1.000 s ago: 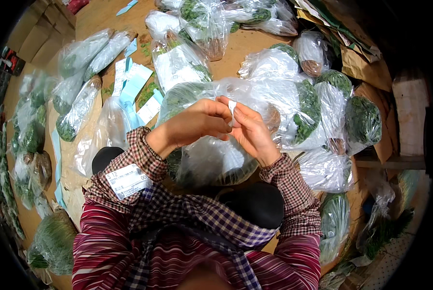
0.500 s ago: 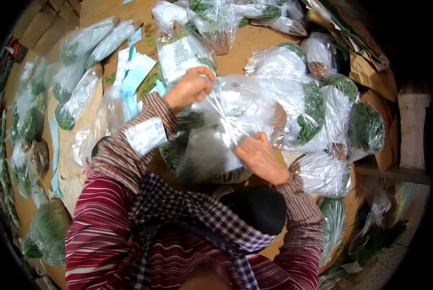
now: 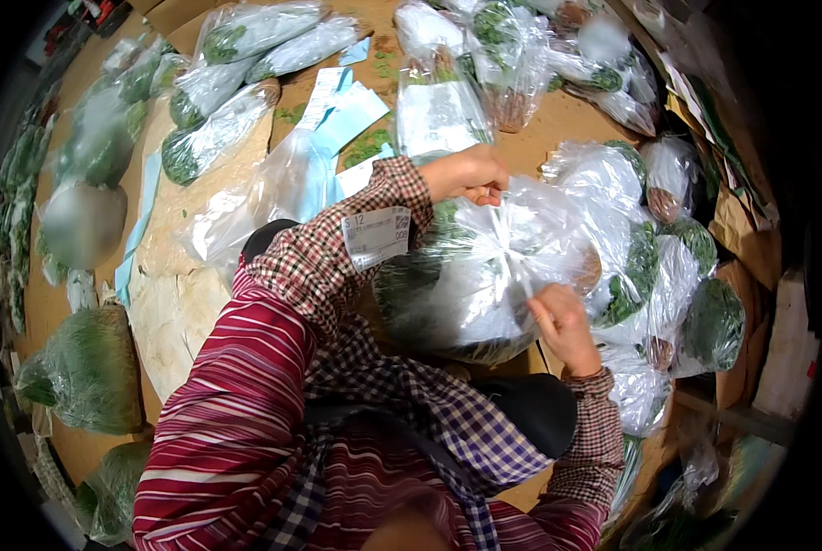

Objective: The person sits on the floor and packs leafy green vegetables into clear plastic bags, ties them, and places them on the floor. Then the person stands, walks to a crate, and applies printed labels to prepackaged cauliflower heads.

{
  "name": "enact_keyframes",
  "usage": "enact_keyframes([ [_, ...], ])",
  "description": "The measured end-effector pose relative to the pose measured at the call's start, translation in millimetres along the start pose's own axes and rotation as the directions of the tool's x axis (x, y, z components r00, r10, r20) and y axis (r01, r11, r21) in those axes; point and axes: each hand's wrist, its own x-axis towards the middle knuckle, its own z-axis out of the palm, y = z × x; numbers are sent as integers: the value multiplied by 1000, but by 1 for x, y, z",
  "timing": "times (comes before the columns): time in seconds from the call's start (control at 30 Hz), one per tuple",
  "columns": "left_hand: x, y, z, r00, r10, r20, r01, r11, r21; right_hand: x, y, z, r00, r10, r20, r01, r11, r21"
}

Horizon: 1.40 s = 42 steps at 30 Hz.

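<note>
In front of my body sits a large clear plastic bag (image 3: 475, 298) with leafy greens showing dark through its left side. A white plastic string (image 3: 503, 230) runs across the top of the bag, with a gathered knot near its middle. My left hand (image 3: 473, 174) is closed on the string's upper end, fingers pinched at the bag's far side. Closer to me, my right hand (image 3: 565, 321) pinches the other end at the bag's right side. Between both hands the string looks taut. Whatever lies under the bag is hidden.
Several bagged bundles of greens (image 3: 631, 275) crowd the right side. More bagged greens (image 3: 213, 119) lie at the far left, near blue paper strips (image 3: 351, 115) and an empty-looking clear bag (image 3: 278, 184). A bag with a paper insert (image 3: 438, 115) lies beyond my left hand.
The view has shifted, so the scene sits further right. Both hands still grip the string; its strands, earlier long and crossing, now meet in a tighter gathered knot on the bag.
</note>
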Motion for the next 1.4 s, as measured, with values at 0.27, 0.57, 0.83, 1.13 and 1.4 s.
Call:
enact_keyframes([
  [0.27, -29, 42, -94, 975, 119, -186, -59, 952, 299, 41, -24, -10, 992, -105, -76, 77, 948, -308],
  [0.57, -68, -27, -289, 844, 135, -520, 193, 827, 528, 19, -10, -6, 900, 325, -291, -360, 930, -73],
  [0.83, -170, -243, -298, 981, 39, 189, -176, 579, 796, -13, -13, -9, 814, 522, -257, -554, 830, -70],
  [1.13, -195, -148, -214, 893, 363, -267, 24, 553, 833, -1, 4, -15, 650, 683, -333, -663, 724, 193],
  [1.4, -21, -213, -210, 882, 234, -410, 267, 469, 842, 76, -56, -28, 894, 446, -33, -442, 867, -229],
])
